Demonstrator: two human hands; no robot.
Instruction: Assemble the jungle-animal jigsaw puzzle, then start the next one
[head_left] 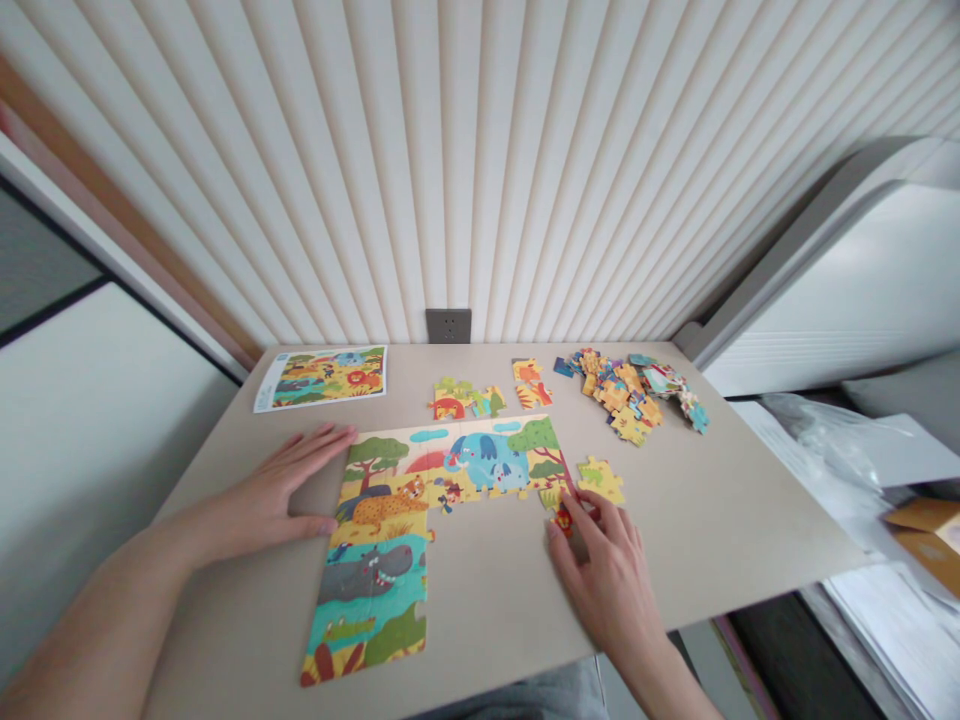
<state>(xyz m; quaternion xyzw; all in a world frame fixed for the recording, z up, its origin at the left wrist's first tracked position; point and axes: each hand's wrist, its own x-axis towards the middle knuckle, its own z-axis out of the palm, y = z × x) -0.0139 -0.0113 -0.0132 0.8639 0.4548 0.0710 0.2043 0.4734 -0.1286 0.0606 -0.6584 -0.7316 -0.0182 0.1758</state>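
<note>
As the left hand [289, 492] spreads empty fingers against a part-built animal jigsaw [373, 572] on the bench [487, 600], the right hand [613, 575], fingers nearly closed, pinches a piece [562, 519] by the jigsaw's right end.

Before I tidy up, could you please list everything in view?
Joined puzzle: one, multicoloured, mid-table
Picture sheet: one, multicoloured with white border, table's far left
Lion pieces: one cluster, red and green, beyond puzzle
Orange pieces: one cluster, orange, right of lion pieces
Piece heap: one, uncountable pieces, mixed colours, table's far right
Yellow-green piece: one, beside right hand
Table: one, beige, beneath puzzle
Ribbed wall: one, cream, behind table
Outlet: one, dark grey, low on wall
Clear plastic: one, transparent, right of table
Papers: several, white, lower right
Left hand: one, bare, at puzzle's left edge
Right hand: one, bare, at puzzle's right end
</note>
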